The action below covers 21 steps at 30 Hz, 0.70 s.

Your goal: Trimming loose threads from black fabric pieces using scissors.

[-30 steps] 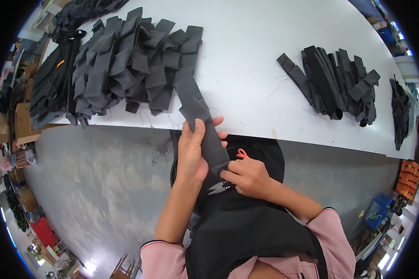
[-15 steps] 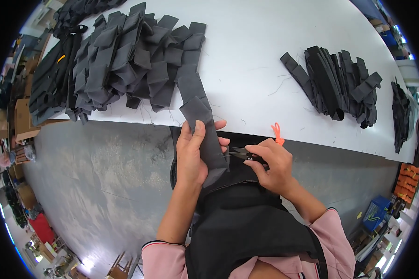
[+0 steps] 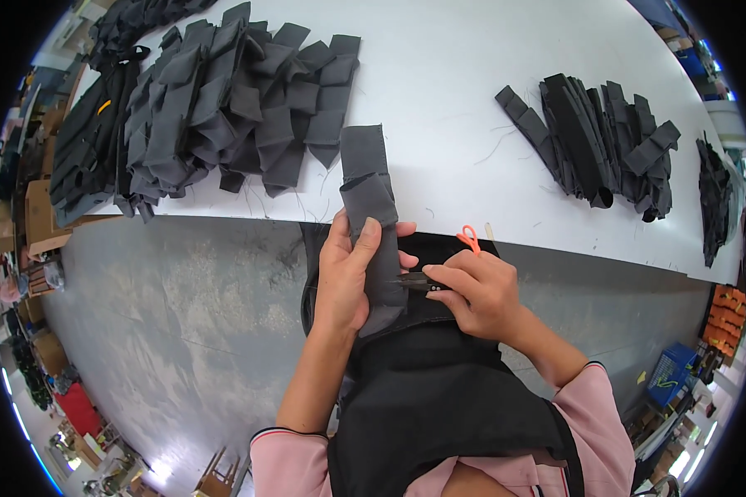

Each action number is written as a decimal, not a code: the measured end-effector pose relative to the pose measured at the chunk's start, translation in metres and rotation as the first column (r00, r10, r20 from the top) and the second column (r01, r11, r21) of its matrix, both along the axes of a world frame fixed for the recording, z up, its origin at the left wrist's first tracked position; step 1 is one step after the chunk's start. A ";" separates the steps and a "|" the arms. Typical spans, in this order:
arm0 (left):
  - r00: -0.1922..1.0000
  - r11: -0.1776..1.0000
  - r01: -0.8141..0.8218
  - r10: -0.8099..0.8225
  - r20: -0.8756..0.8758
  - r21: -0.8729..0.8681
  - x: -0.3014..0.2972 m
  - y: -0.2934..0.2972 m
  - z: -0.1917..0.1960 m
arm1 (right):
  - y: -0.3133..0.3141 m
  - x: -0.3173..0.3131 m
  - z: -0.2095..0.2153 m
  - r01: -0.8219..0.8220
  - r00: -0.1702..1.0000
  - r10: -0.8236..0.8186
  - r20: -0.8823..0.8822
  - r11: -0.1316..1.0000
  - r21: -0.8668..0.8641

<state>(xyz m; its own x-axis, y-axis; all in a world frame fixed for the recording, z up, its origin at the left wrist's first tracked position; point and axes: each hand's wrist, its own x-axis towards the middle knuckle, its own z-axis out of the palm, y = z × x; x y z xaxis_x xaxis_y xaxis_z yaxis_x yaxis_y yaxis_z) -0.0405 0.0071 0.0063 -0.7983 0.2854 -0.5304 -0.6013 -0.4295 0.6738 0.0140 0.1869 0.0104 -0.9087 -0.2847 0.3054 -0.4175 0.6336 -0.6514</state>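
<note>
A long dark grey fabric strip [image 3: 379, 261] with a sewn flap lies across my left hand [image 3: 346, 269], thumb on top and fingertips showing past its right edge. The strip's far end rests over the white table's front edge. My right hand [image 3: 482, 291] is closed round small thread snips [image 3: 420, 282], mostly black, with an orange cord loop [image 3: 470, 238] sticking up behind the knuckles. The blades point left and meet the strip's right edge near its lower end. They look nearly together; whether a thread is between them is too small to tell.
On the white table [image 3: 439, 99], a big heap of grey fabric strips [image 3: 224, 108] lies at left, beside black fabric pieces [image 3: 91, 145]. A smaller bundle of dark strips [image 3: 593, 145] lies at right, another dark bundle [image 3: 711, 199] beyond it. Loose threads litter the tabletop.
The strip's far end has come away from the heap and straightened. My left hand shifted slightly right. The snips' blades, parted before, have come closer together at the strip's edge.
</note>
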 end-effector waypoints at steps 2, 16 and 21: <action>1.000 1.000 0.005 -0.005 0.002 -0.008 0.001 0.000 0.000 | -0.002 -0.001 0.008 -0.022 0.999 0.026 -0.047 0.995 0.100; 0.999 0.999 0.046 -0.046 0.005 -0.010 0.000 -0.001 0.001 | -0.002 0.006 0.014 -0.001 1.000 0.004 -0.030 0.996 0.090; 0.994 0.994 0.106 -0.106 0.010 -0.007 -0.003 -0.004 0.001 | 0.002 0.008 0.014 -0.018 1.000 0.018 0.000 0.998 0.054</action>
<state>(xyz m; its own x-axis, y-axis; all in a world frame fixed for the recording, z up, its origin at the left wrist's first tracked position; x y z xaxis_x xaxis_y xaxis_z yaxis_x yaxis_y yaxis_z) -0.0440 0.0031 0.0074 -0.7587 0.3643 -0.5401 -0.6495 -0.3581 0.6708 0.0216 0.1890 0.0244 -0.9032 -0.3170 0.2896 -0.4293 0.6605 -0.6160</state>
